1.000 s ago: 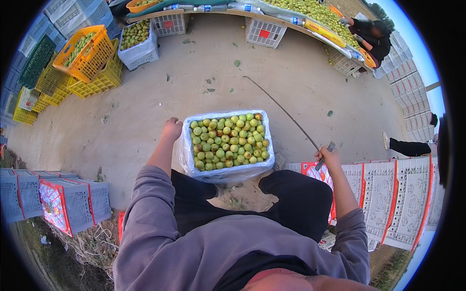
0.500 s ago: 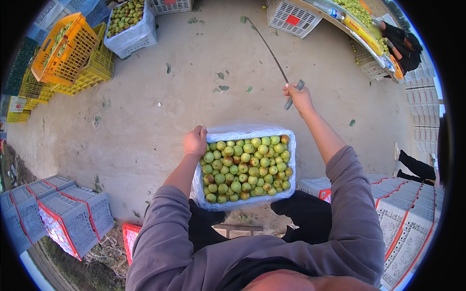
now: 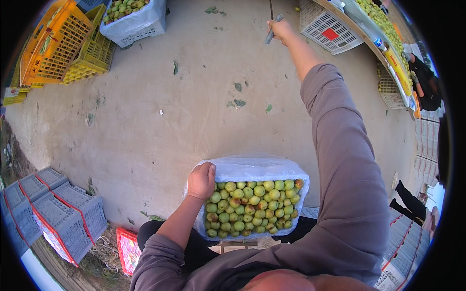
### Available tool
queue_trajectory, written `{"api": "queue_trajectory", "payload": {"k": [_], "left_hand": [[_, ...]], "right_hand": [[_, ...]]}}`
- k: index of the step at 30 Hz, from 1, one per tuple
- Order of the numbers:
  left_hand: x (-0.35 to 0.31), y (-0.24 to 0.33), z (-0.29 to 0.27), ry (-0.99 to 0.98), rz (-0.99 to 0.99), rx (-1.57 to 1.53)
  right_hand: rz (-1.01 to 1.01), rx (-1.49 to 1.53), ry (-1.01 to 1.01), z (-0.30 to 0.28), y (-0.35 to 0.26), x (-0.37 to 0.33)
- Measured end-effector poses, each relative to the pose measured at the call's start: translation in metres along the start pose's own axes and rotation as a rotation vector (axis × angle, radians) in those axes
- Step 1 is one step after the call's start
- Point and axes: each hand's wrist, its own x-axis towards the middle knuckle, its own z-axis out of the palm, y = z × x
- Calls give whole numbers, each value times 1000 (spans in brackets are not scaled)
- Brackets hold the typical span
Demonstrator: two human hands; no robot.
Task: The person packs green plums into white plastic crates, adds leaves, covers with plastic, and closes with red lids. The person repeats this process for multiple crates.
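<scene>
A crate lined with white plastic point(image 3: 255, 169) sits close against my body, between my legs. Small round green fruits with brown patches point(image 3: 252, 209), like jujubes, fill it. My left hand point(image 3: 201, 181) is closed on the crate's far left corner, fingers over the lined rim. Stretched far ahead, my right hand point(image 3: 283, 32) grips the grey cross handle of a thin metal rod point(image 3: 269, 37). The rod runs away from me, and its far end is out of the picture.
Orange point(image 3: 60, 46) and yellow crates point(image 3: 90, 60) stand far left, beside a lined fruit crate point(image 3: 138, 26). A white crate point(image 3: 335, 34) and a fruit-covered sorting table point(image 3: 383, 41) are far right, near another person point(image 3: 427, 85). Grey strapped crates point(image 3: 68, 216) stand near left; leaves point(image 3: 238, 103) dot the floor.
My right arm has reached farther forward, carrying the rod's far end out of view. The view has shifted, so the crate sits lower in it, and its far rim looks higher than before.
</scene>
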Motion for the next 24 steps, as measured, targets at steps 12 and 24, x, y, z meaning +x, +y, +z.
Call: {"api": "queue_trajectory", "payload": {"k": [12,24], "left_hand": [[1,4,2,-39,42,-3],[-19,-6,1,-41,11,2]], "right_hand": [[228,946,-41,-21,48,48],[287,1077,49,34,25,-227]]}}
